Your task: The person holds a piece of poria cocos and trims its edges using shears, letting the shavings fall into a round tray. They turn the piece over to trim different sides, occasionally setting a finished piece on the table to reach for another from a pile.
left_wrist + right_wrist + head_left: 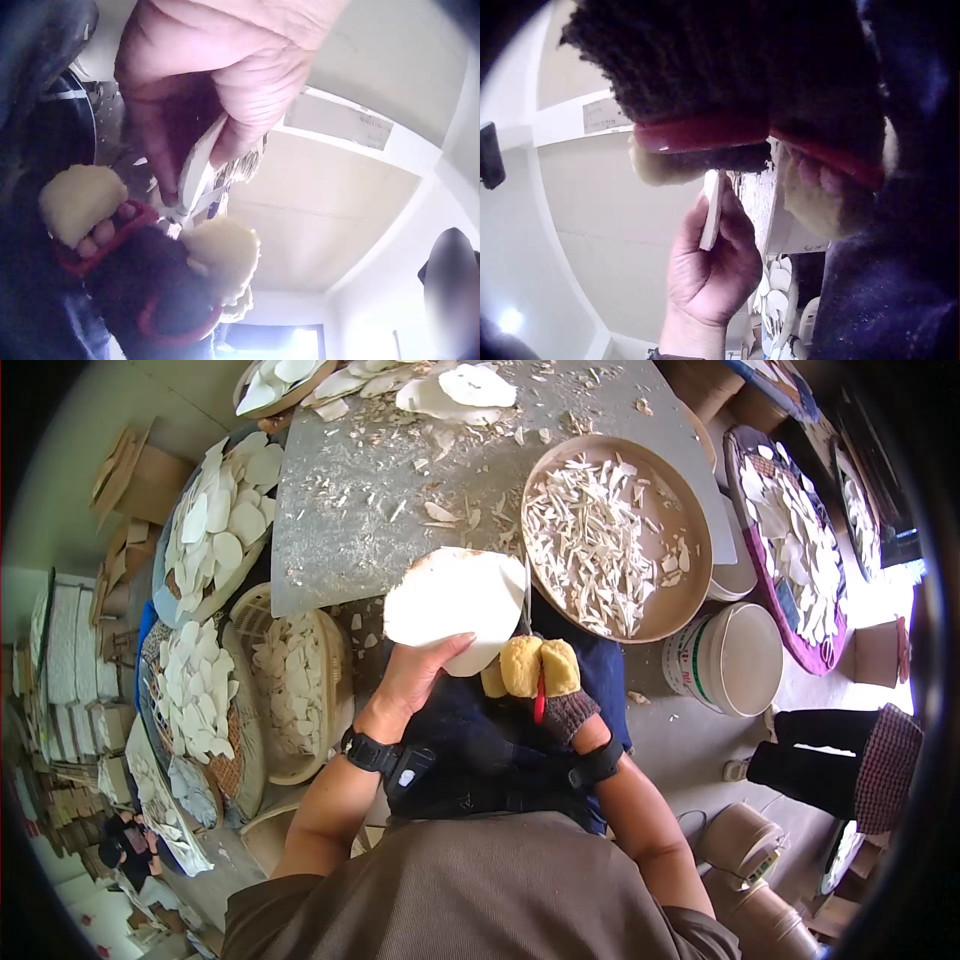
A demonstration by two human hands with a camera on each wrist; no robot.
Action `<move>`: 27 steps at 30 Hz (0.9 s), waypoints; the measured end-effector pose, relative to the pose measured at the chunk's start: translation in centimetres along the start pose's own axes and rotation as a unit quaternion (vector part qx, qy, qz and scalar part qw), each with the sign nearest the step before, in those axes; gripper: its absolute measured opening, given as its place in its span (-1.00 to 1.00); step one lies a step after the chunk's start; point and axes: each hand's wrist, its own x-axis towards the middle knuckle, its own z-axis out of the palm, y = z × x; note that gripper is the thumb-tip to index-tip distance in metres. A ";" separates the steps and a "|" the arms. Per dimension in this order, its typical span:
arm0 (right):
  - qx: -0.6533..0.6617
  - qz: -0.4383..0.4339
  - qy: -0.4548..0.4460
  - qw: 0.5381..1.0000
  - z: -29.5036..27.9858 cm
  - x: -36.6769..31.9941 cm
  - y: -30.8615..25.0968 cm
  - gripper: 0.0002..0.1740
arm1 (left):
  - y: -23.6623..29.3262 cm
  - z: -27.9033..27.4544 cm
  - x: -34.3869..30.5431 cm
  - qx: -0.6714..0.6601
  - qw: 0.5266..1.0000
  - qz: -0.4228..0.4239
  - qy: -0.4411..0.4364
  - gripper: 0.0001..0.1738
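Note:
A broad white flat slice (455,600) is pinched at its lower edge by my bare left hand (412,672), thumb on top. My right hand (548,678), in a dark knit glove with yellow padding on the fingers, grips red-handled scissors (540,706) at the slice's right edge. In the left wrist view the slice (198,169) shows edge-on in my left hand (225,67), near the gloved hand (139,262). The right wrist view has the red handles (701,135) around the gloved fingers, above the slice (713,214). How far the blades are apart, I cannot tell.
Right of the slice, a round tray (707,550) holds white strips. Scraps litter the grey table (340,540), with more slices at its far edge. Baskets of slices (338,690) stand left, a white bucket (745,660) right. A person's legs (810,760) show at the far right.

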 end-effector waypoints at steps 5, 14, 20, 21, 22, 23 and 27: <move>0.087 0.074 0.018 0.993 0.4 -0.7 0.5 -0.79 | 0.3 -0.5 0.5 0.005 0.998 0.042 0.046 -0.44; -0.141 -0.089 -0.025 0.986 -1.9 1.0 -3.7 -0.77 | -1.1 -0.7 1.7 0.039 0.975 0.169 0.142 -0.45; -0.163 -0.121 -0.031 0.979 -2.3 1.2 -4.5 -0.75 | -0.3 -1.1 1.6 0.020 0.979 0.155 0.128 -0.47; -0.055 -0.033 -0.026 0.998 -1.2 0.3 -1.9 -0.75 | -0.2 -1.3 1.6 0.010 0.981 0.152 0.122 -0.47; 0.054 0.057 -0.021 0.997 0.8 -1.4 2.6 -0.75 | 0.0 -1.4 1.5 0.001 0.982 0.148 0.115 -0.47; 0.155 0.125 -0.017 0.980 1.3 -1.9 3.7 -0.76 | 0.2 -1.5 1.4 0.009 0.985 0.135 0.105 -0.47; 0.501 0.318 0.059 0.803 0.5 -0.6 1.1 -0.78 | 1.0 -1.8 1.0 0.021 0.995 0.085 0.054 -0.44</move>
